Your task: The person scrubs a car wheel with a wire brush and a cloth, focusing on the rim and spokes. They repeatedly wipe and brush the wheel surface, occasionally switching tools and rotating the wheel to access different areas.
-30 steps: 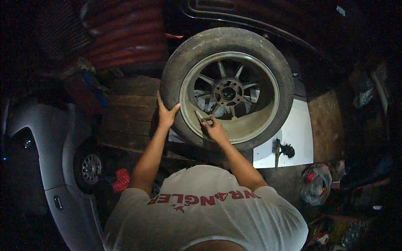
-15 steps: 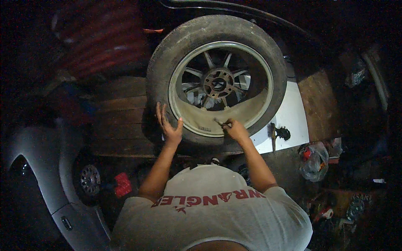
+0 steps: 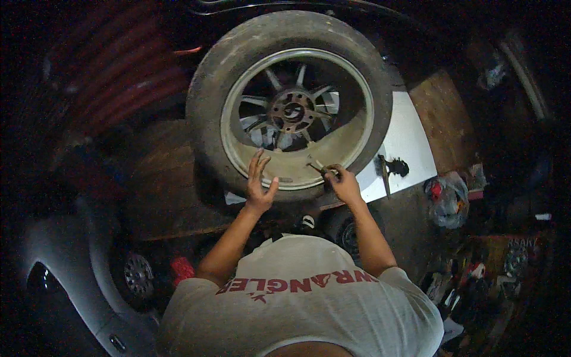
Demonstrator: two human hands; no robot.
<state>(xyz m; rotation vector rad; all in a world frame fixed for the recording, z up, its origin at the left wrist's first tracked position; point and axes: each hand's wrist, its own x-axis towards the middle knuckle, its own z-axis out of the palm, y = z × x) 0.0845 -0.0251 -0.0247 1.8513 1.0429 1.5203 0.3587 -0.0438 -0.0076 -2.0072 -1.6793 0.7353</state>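
over the near edge of the wheel (image 3: pixel 304 113), the left hand (image 3: pixel 260 185) is open, fingers spread, just come inward from the tire (image 3: pixel 208 101) to the rim (image 3: pixel 291 165), right by a small grey strip (image 3: pixel 285 179); beside it, the right hand (image 3: pixel 342 184) pinches a slender tool (image 3: pixel 317 166), tip near the rim's inner wall, whether touching i cannot tell. so both hands now crowd one stretch of metal, and that looks like where the work has gathered. around them, the wheel lies straight ahead of the person, hollow side up, partly over a white sheet (image 3: pixel 410 137); farther right comes a wooden board (image 3: pixel 446 125), a clear plastic bag (image 3: pixel 449 205) nearer; out left, a silver car (image 3: pixel 68 309).
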